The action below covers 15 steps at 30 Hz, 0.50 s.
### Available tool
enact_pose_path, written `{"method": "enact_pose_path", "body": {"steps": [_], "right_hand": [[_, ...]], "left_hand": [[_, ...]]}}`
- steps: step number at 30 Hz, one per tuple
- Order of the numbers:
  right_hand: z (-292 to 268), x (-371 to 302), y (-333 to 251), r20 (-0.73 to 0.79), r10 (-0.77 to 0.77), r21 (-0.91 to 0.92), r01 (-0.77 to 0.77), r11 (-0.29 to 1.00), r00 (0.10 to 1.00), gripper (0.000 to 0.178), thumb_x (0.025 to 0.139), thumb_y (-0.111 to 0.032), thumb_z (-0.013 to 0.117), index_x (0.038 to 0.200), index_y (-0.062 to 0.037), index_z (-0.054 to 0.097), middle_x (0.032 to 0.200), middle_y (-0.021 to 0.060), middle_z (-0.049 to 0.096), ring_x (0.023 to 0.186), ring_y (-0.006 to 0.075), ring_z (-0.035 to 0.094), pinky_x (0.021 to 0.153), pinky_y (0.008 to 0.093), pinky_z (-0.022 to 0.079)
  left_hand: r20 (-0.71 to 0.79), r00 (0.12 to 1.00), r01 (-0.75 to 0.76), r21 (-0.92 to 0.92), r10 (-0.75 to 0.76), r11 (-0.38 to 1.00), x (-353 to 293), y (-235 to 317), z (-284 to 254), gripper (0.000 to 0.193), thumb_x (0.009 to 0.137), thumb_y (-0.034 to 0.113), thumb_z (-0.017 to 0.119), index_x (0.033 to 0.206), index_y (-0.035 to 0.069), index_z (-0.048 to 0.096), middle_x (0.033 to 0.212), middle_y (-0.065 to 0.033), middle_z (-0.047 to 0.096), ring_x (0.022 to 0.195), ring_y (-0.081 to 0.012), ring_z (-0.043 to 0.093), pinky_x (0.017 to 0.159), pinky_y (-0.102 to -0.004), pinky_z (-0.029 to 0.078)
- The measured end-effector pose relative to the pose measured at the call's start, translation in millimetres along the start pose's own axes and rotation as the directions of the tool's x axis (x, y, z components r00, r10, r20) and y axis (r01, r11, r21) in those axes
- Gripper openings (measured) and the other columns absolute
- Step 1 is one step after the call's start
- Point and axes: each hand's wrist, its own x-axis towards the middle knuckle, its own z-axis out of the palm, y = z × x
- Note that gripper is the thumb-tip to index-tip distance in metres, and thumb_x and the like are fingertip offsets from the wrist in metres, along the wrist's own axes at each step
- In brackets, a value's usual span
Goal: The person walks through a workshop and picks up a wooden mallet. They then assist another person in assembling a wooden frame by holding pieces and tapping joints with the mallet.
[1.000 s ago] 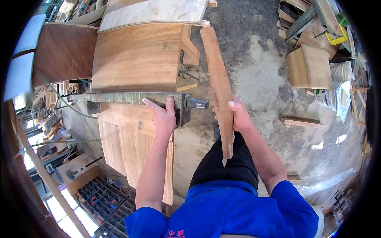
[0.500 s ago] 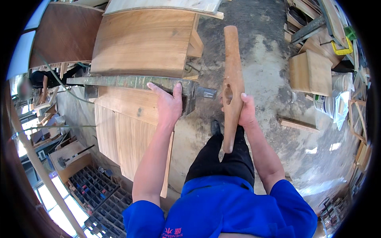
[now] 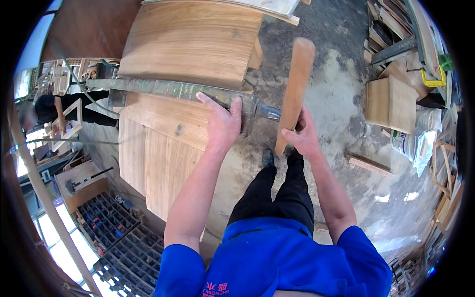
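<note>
So half a second earlier the wooden handle (image 3: 297, 74) was upright with its hole facing up, well apart from the metal spindle (image 3: 268, 114); now it had turned so the hole was out of sight, leaned its top to the right, and its left edge met the spindle's tip; couldn't tell if the tip was in the hole, since the handle covered that bit. Right grip (image 3: 304, 136) was closed around the handle's lower part, over the floor (image 3: 336, 94) just off the right end of the clamp beam (image 3: 163, 88); left grip (image 3: 223, 126) was still at that end, thumb and finger spread wide on the edge, and I couldn't tell what the hidden fingers did.

Wooden panels (image 3: 190, 42) sat along the beam's upper edge, more boards (image 3: 166, 163) along its lower one; a thin hose (image 3: 72, 79) hung by its left end; a co-worker (image 3: 47, 110) over there, now in fuller view, had a wooden frame (image 3: 75, 111); black trays (image 3: 109, 220) filled the lower left; a loose plank (image 3: 369, 164) lay on the floor, with a bucket (image 3: 401, 141) nearer its right edge.
</note>
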Motion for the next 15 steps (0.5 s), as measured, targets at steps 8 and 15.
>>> {"method": "enact_pose_path", "body": {"steps": [8,15], "right_hand": [[-12,24,19,0.251,-0.358,-0.255,0.418,0.872,0.900,0.084,0.066,-0.002,0.085,0.137,-0.0107,0.040,0.143,0.0120,0.044,0.138,0.0270,0.038,0.114,0.0401,0.031],[-3,29,6,0.323,-0.309,-0.273,0.401,0.874,0.894,0.084,0.067,-0.004,0.085,0.138,-0.0100,0.040,0.146,0.0129,0.041,0.141,0.0284,0.033,0.116,0.0409,0.028]], "left_hand": [[0.047,0.998,0.045,-0.016,-0.044,0.999,-2,4,-1,0.109,0.093,0.049,0.055,0.143,-0.012,-0.020,0.095,-0.0375,0.064,0.091,-0.0501,0.064,0.084,-0.0504,0.050],[0.148,0.981,0.138,-0.055,-0.128,0.989,-3,21,-14,0.106,0.094,0.043,0.056,0.142,-0.016,-0.018,0.109,-0.0409,0.059,0.102,-0.0488,0.062,0.090,-0.0454,0.048]]}}
